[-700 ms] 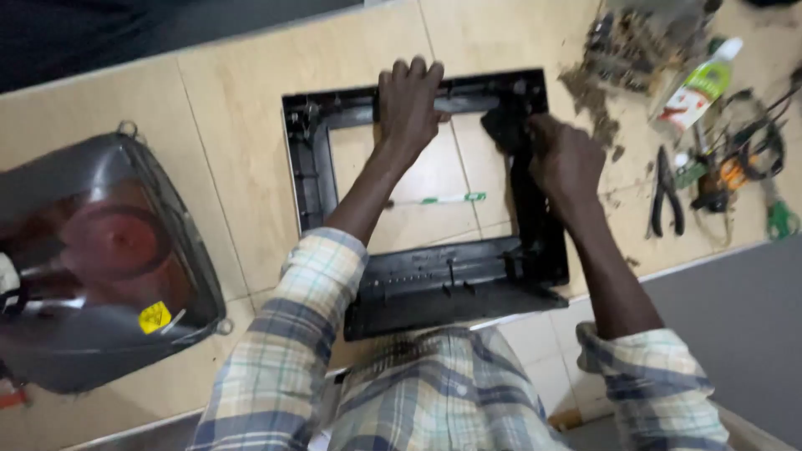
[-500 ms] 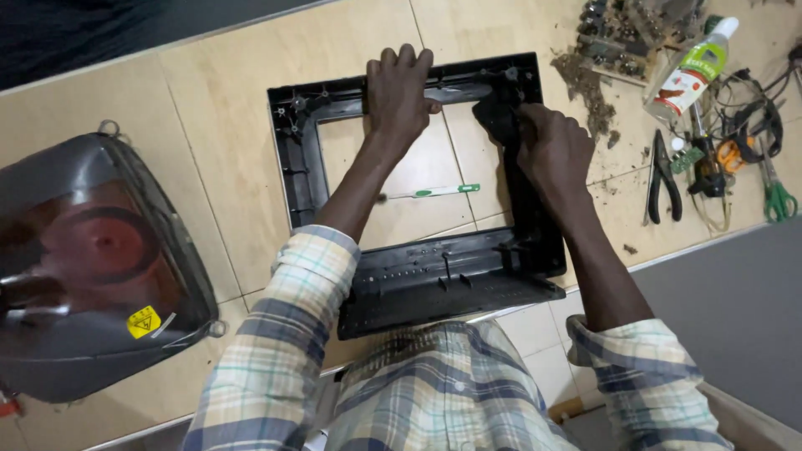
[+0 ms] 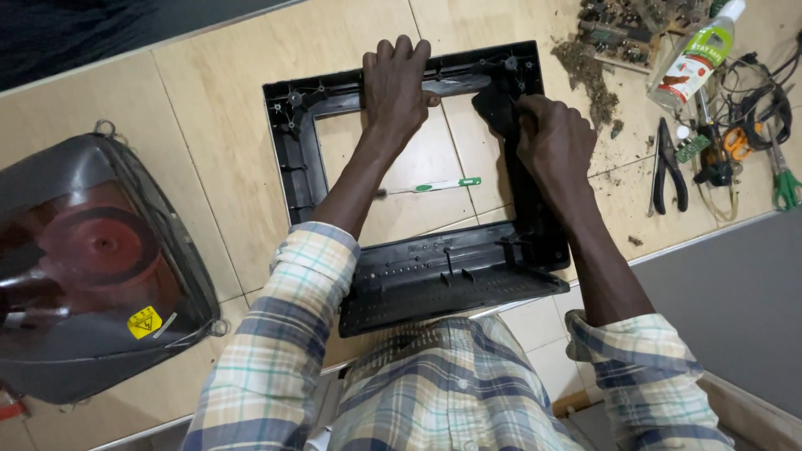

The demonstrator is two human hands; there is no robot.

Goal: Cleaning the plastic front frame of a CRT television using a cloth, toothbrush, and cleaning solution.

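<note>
The black plastic frame [image 3: 434,276] lay flat on the tiled floor [image 3: 225,108] right in front of me, its open middle showing the tiles and a small white and green screwdriver [image 3: 434,186] lying inside it. I had my left hand [image 3: 395,83] spread palm down on the far rail of the frame, fingers [image 3: 401,52] hooked over its outer edge, pressing rather than gripping. My right hand [image 3: 555,142] was curled into a loose fist at the far right corner, closed around a black part of the frame there; I could not tell exactly what sat under the knuckles. Just beyond that corner lay a heap of brown dust and debris [image 3: 589,71] beside a circuit board [image 3: 622,29]. Further right were a white plastic bottle [image 3: 697,52], black pliers [image 3: 668,167], an orange-handled tool [image 3: 735,142] among cables, and a green-handled tool [image 3: 784,179]. Well apart on my left sat the dark picture tube [image 3: 92,267], carrying a yellow warning sticker [image 3: 144,321].
</note>
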